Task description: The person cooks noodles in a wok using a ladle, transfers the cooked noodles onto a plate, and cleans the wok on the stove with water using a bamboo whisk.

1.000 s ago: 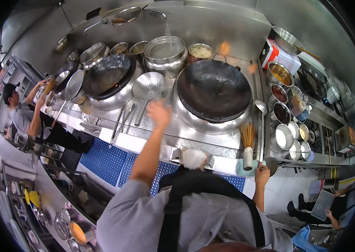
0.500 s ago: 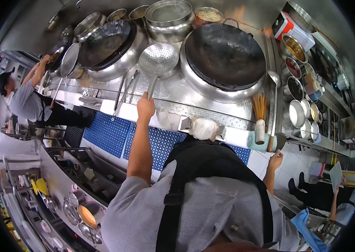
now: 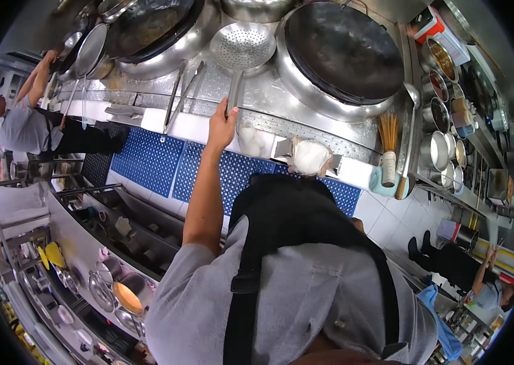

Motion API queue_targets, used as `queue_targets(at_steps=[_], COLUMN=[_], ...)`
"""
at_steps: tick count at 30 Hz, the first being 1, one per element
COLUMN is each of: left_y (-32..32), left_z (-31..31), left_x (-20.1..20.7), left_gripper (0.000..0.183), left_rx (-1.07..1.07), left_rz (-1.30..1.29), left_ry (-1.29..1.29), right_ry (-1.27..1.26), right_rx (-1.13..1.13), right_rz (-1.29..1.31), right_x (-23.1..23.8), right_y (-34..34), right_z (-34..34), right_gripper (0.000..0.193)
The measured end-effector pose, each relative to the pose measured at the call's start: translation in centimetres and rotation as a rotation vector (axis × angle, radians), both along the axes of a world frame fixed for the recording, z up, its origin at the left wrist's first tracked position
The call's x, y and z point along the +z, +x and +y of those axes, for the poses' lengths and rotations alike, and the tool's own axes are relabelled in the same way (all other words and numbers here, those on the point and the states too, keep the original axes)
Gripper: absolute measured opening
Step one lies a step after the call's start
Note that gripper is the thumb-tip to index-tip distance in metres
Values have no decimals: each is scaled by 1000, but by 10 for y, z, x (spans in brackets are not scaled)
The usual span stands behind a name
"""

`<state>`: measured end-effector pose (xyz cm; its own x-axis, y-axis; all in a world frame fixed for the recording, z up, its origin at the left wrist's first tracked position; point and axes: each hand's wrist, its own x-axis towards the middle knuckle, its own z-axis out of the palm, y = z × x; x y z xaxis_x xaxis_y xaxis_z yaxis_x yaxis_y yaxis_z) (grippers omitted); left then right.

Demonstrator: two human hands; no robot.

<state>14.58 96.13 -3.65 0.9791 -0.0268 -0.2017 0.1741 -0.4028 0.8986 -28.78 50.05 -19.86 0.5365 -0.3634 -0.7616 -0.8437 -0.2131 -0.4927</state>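
Observation:
My left hand (image 3: 223, 129) is closed around the handle end of a perforated metal skimmer (image 3: 243, 47). The skimmer's round bowl lies on the steel stove top (image 3: 302, 125) between two woks. To its right sits a large black wok (image 3: 345, 52) on a round steel ring, and the left wok (image 3: 150, 24) is tilted. My right hand (image 3: 358, 224) shows only as a sliver of skin beside my black apron; its fingers are hidden.
A bamboo brush (image 3: 388, 143) and a ladle (image 3: 412, 115) lie right of the big wok. Sauce bowls (image 3: 439, 56) line the right shelf. White cloths (image 3: 312, 157) rest along the front edge. One person works at far left, another stands at lower right.
My right hand has drawn back from beside the ladle handle to my waist. My left hand stays on the skimmer handle. The view has tilted downward; the co-worker at right has moved.

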Motion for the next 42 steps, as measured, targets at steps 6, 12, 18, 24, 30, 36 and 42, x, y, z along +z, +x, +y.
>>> queue_targets(at_steps=[6, 12, 18, 24, 30, 36, 42], left_y=[32, 81, 69, -65, -258, -279, -281], left_z=[-17, -21, 14, 0, -21, -135, -165], left_x=[-20, -8, -48, -64, -190, -138, -116], left_gripper=[49, 51, 53, 31, 40, 56, 61], left_rx=[122, 92, 147, 601, -27, -122, -196], left_rz=[-337, -259, -381, -372, 609, 1094, 1023], left_ry=[200, 156, 59, 120, -159, -680, -569], right_ry=[103, 60, 78, 408, 82, -77, 38], right_rx=[-209, -162, -41, 28, 770, 683, 642], right_rz=[113, 44, -185, -248, -406, -1007, -654], right_x=[22, 13, 10, -53, -15, -17, 25], right_y=[30, 57, 145, 165, 160, 128, 117], right_z=[28, 31, 98, 99, 142, 159, 149], right_gripper=[18, 33, 77, 48, 42, 23, 35])
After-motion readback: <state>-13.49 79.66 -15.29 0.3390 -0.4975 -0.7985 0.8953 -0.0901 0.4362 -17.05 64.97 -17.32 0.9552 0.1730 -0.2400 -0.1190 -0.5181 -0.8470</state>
